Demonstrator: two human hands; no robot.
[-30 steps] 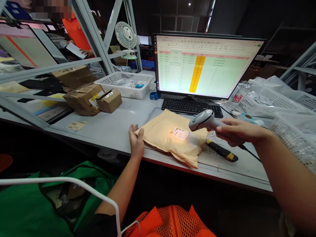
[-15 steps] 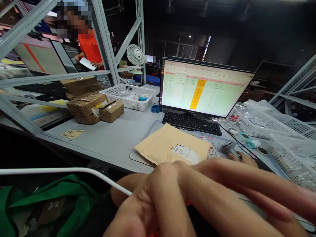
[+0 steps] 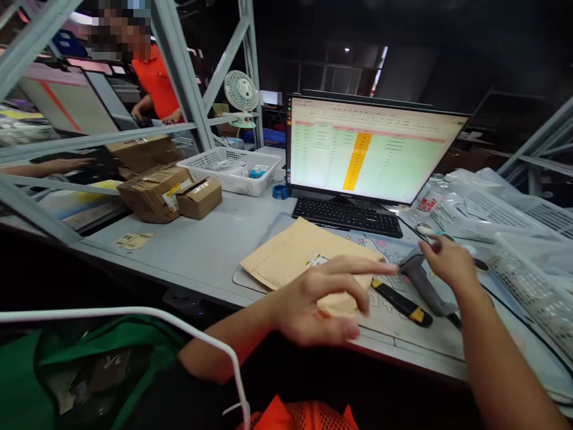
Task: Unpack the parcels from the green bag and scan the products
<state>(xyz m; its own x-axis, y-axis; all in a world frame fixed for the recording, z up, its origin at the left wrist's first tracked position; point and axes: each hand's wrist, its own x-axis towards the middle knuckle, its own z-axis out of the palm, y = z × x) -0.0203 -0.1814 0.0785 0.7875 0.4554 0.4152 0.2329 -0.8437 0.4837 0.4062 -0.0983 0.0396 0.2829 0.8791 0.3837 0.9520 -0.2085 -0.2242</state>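
- Mailer (image 3: 282,257) (the tan padded one) lay on the printed mat (image 3: 389,325), in front of the keyboard (image 3: 347,216), its label (image 3: 317,260) facing up and partly covered from our view.
- Left hand (image 3: 320,301) hung over the mailer's near right part, blurred, thumb and fingers spread well apart; we saw nothing held. Contact with the paper: we could not tell.
- Right hand (image 3: 452,266) was at the head end of the grey scanner (image 3: 423,283), fingers curled, thumb near forefinger. Whether they gripped or touched it (the angle hid this) we could not tell.
- Done, by our judgement: mailer set out flat, label uppermost, scanner down on the mat.
- Left undone, by the same reckoning: we made out no cut or opening in the visible paper, and the black-and-yellow knife (image 3: 403,303) lay unheld between mailer and scanner.
- Edges: the desk's front lip passed just below the mailer and under the left forearm; the keyboard bounded the far side.
- Room: widest to the left, where grey desk (image 3: 197,257) ran toward the small carton (image 3: 200,198). To the right it was tighter, with the scanner, its cord and a white basket (image 3: 528,269) close by the right forearm.
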